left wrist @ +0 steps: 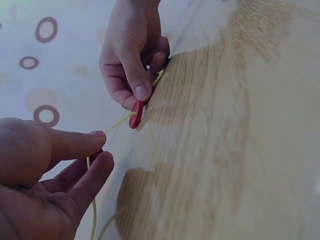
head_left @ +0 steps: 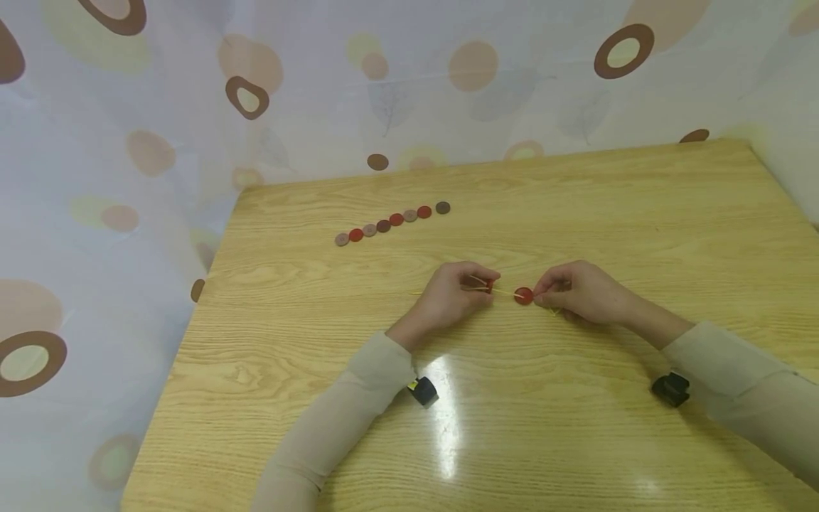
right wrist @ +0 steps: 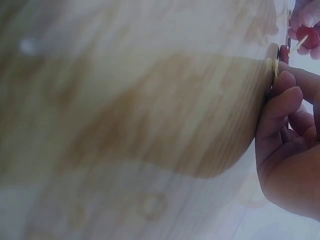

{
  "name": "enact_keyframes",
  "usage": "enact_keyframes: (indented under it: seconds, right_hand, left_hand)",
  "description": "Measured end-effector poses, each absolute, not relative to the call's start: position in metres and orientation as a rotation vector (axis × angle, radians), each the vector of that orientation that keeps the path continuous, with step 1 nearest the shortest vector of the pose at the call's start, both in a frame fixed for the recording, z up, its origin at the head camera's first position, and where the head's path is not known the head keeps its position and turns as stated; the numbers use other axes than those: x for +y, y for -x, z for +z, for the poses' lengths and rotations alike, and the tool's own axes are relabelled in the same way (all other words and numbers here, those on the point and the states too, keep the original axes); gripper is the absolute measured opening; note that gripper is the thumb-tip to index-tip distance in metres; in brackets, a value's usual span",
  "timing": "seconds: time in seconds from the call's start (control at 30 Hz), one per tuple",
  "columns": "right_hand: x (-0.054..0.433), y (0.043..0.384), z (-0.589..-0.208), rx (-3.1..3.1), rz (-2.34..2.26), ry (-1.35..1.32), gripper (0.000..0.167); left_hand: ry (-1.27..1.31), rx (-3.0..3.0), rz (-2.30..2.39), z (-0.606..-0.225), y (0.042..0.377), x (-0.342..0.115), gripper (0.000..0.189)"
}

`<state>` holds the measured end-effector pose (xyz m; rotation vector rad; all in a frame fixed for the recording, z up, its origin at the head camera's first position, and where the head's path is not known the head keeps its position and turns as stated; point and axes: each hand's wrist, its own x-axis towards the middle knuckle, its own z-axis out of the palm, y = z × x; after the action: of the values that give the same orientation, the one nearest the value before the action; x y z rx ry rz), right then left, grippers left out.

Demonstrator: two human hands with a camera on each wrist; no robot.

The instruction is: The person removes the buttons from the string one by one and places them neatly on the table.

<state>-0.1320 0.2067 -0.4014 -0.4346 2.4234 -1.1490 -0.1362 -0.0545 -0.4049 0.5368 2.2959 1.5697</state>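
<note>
A yellow string runs between the two hands through red buttons. My left hand pinches one red button between thumb and fingertips, with a length of string hanging past its fingers. My right hand pinches another red button by its edge, low over the table. In the right wrist view a tan button edge shows beside that red one, partly hidden by the fingers. A knotted bit of string sticks out under the right hand.
A slanting row of red, tan and dark buttons lies on the wooden table beyond the left hand. One dark grey button sits slightly apart at its right end. A patterned cloth hangs behind and left of the table.
</note>
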Motion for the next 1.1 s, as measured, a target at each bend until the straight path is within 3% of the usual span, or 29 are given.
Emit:
enact_keyframes:
  seconds: [1.1]
  right_hand:
    - [0.207,0.132,-0.400,2.420,-1.138,0.442,0.016]
  left_hand:
    - [-0.524,2.317,1.574,-0.406,0.136,-0.067,0.030]
